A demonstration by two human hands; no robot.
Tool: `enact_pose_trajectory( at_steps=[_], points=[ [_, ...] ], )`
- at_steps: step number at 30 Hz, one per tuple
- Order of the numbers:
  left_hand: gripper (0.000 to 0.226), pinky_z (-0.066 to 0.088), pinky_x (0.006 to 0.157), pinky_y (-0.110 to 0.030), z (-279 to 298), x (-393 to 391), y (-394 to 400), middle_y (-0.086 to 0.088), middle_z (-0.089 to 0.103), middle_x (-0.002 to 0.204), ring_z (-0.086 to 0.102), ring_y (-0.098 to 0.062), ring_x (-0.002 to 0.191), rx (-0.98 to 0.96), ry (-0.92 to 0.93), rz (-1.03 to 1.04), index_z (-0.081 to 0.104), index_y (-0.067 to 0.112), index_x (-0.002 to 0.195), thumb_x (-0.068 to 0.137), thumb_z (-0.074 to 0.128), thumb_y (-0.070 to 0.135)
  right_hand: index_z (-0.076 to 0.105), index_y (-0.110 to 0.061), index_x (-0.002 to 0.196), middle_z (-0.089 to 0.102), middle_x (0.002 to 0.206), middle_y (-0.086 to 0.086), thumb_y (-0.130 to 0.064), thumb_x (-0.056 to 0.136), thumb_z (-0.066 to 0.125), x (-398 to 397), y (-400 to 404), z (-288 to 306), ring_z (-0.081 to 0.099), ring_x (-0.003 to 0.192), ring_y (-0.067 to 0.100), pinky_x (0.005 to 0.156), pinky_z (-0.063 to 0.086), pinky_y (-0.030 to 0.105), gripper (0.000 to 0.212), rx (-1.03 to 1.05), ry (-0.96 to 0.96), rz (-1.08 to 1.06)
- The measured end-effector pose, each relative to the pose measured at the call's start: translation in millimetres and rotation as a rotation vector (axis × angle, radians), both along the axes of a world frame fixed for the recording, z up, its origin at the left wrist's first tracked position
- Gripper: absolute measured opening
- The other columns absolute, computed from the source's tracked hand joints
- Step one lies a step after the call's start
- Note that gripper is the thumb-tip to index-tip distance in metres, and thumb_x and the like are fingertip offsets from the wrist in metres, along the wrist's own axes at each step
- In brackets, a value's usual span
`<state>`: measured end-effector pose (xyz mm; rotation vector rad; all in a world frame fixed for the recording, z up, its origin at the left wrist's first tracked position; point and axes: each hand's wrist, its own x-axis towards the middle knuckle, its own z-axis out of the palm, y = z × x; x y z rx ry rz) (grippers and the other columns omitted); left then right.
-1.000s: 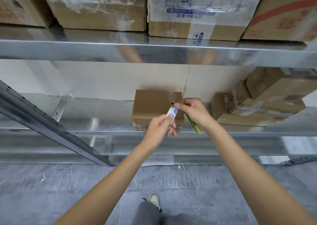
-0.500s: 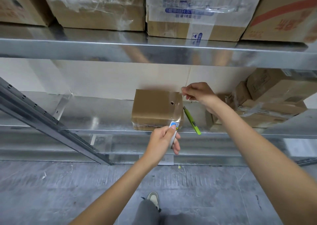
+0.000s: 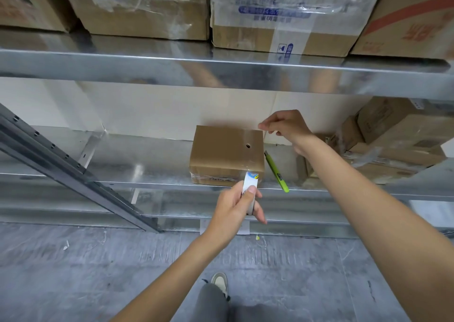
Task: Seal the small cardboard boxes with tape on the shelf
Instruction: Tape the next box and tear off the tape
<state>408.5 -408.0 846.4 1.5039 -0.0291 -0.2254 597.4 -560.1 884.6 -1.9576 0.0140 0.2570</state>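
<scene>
Left hand (image 3: 237, 200) gripping tape roll (image 3: 250, 189) below box (image 3: 227, 153) front edge.

Metal shelf (image 3: 103, 159), small cardboard box (image 3: 224, 153), green utility knife (image 3: 276, 172) beside it, more boxes (image 3: 383, 147) at right

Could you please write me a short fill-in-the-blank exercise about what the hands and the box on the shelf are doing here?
1. The left hand holds the roll of ____ below the shelf edge.
2. The right hand pinches the tape end above the box's ____ right corner.
3. The small cardboard box has a round ____ in its top.
4. The green utility knife lies to the ____ of the box.

Missing words: tape; far; hole; right
</scene>
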Motion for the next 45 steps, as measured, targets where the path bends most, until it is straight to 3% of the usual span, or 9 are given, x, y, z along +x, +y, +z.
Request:
enact_pose_trajectory(
  at_steps=[4, 7, 9, 15, 18, 26, 31, 37, 45],
  points=[
    [0.039, 0.049, 0.064, -0.020, -3, 12, 7, -0.019, 0.070, 0.069, 0.069, -0.031, 0.067, -0.022, 0.228, 0.010, 0.052, 0.000, 0.108, 0.105, 0.034, 0.034, 0.071, -0.003, 0.078, 0.068, 0.073, -0.001, -0.005, 0.075, 0.078, 9, 3, -5, 0.057, 0.060, 0.000, 0.055, 0.043, 0.009, 0.008, -0.001, -0.062, -0.006],
    [0.032, 0.048, 0.089, -0.033, -13, 18, 7, -0.014, 0.071, 0.071, 0.071, -0.028, 0.078, 0.011, 0.326, -0.053, 0.044, 0.008, 0.104, 0.105, 0.033, 0.038, 0.073, 0.000, 0.080, 0.070, 0.076, 0.003, -0.003, 0.074, 0.077, 14, 14, -10, 0.062, 0.067, 0.002, 0.059, 0.045, 0.010, 0.008, -0.016, -0.076, 0.030],
    [0.024, 0.040, 0.103, -0.036, -20, 12, 5, -0.009, 0.069, 0.068, 0.071, -0.022, 0.086, 0.064, 0.215, -0.076, 0.045, 0.011, 0.103, 0.107, 0.032, 0.031, 0.072, 0.002, 0.081, 0.071, 0.077, 0.006, -0.002, 0.074, 0.076, 19, 17, -12, 0.063, 0.068, 0.007, 0.060, 0.047, 0.013, 0.009, 0.021, -0.081, 0.016],
    [0.028, 0.051, 0.089, -0.036, -14, -3, 2, -0.002, 0.061, 0.055, 0.067, -0.024, 0.065, 0.108, 0.003, 0.019, 0.049, 0.006, 0.086, 0.104, 0.036, 0.025, 0.072, -0.002, 0.083, 0.073, 0.090, 0.009, -0.006, 0.077, 0.076, 35, 8, -15, 0.066, 0.082, 0.008, 0.079, 0.050, 0.023, 0.009, 0.033, 0.006, 0.072],
    [0.030, 0.051, 0.088, -0.046, -5, 9, -7, -0.006, 0.056, 0.050, 0.062, -0.024, 0.055, -0.053, 0.090, 0.126, 0.047, 0.006, 0.087, 0.106, 0.033, 0.024, 0.072, 0.002, 0.086, 0.072, 0.086, 0.008, -0.007, 0.076, 0.078, 42, 12, -22, 0.065, 0.082, 0.009, 0.074, 0.050, 0.020, 0.015, 0.032, -0.023, 0.023],
    [0.025, 0.046, 0.074, -0.013, -1, 19, -11, -0.006, 0.056, 0.053, 0.061, -0.016, 0.054, -0.012, 0.258, 0.127, 0.045, 0.006, 0.099, 0.106, 0.031, 0.027, 0.070, 0.004, 0.086, 0.072, 0.092, 0.010, -0.006, 0.076, 0.077, 64, 16, -35, 0.066, 0.086, 0.012, 0.073, 0.046, 0.018, 0.016, -0.010, 0.001, 0.022],
    [0.030, 0.047, 0.087, -0.030, -5, 24, -14, -0.005, 0.057, 0.054, 0.064, -0.017, 0.056, 0.023, 0.288, 0.140, 0.041, 0.002, 0.108, 0.106, 0.033, 0.031, 0.065, -0.007, 0.074, 0.068, 0.085, 0.001, -0.005, 0.080, 0.074, 69, 23, -40, 0.061, 0.078, 0.003, 0.059, 0.042, 0.011, 0.011, -0.085, 0.035, 0.066],
    [0.019, 0.046, 0.057, -0.009, -6, 37, -11, -0.004, 0.055, 0.053, 0.060, -0.016, 0.050, -0.054, 0.353, 0.223, 0.036, 0.010, 0.113, 0.105, 0.040, 0.027, 0.065, -0.007, 0.073, 0.066, 0.078, -0.001, -0.003, 0.078, 0.075, 75, 28, -51, 0.060, 0.071, 0.003, 0.054, 0.040, 0.009, 0.012, -0.133, -0.003, -0.013],
    [0.033, 0.040, 0.072, -0.013, -17, 38, -11, 0.000, 0.060, 0.055, 0.067, -0.014, 0.061, 0.005, 0.356, 0.195, 0.024, 0.025, 0.136, 0.105, 0.036, 0.030, 0.069, -0.001, 0.079, 0.071, 0.089, 0.010, -0.004, 0.078, 0.076, 82, 36, -69, 0.068, 0.081, 0.019, 0.054, 0.045, 0.014, 0.008, -0.187, 0.041, -0.034]
  ],
)
